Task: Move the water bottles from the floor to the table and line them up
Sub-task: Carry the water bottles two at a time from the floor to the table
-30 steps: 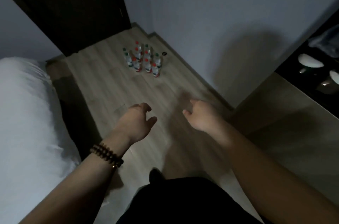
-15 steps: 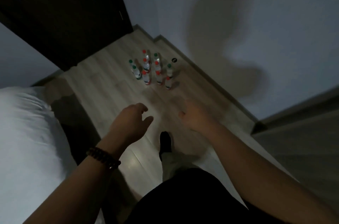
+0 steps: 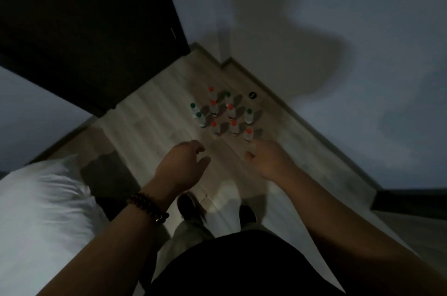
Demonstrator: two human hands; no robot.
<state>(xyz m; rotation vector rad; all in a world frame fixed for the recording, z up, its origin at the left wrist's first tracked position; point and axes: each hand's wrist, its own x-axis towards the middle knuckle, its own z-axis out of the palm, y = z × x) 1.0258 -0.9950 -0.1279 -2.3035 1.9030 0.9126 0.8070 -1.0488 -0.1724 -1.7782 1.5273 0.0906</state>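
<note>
Stepped closer; water bottles (image 3: pixel 223 114) now mid-frame, just above my hands. Left hand (image 3: pixel 182 166) and right hand (image 3: pixel 272 159) loosely curled, empty, reaching to grab.

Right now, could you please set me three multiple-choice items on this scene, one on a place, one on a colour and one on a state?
1. Where do the water bottles stand?
A) on a shelf
B) on the wooden floor near the wall
C) on a table

2. What colours are the caps of the bottles?
A) blue and yellow
B) all white
C) red and green

3. What are the left hand and the right hand doing?
A) each grips a bottle
B) both hold nothing, fingers loosely curled
C) the left pinches a cap

Answers:
1 B, as the cluster stands upright on the floorboards close to the wall's foot.
2 C, as only red and green caps show from above.
3 B, as both hands hang short of the bottles, touching none.
</note>
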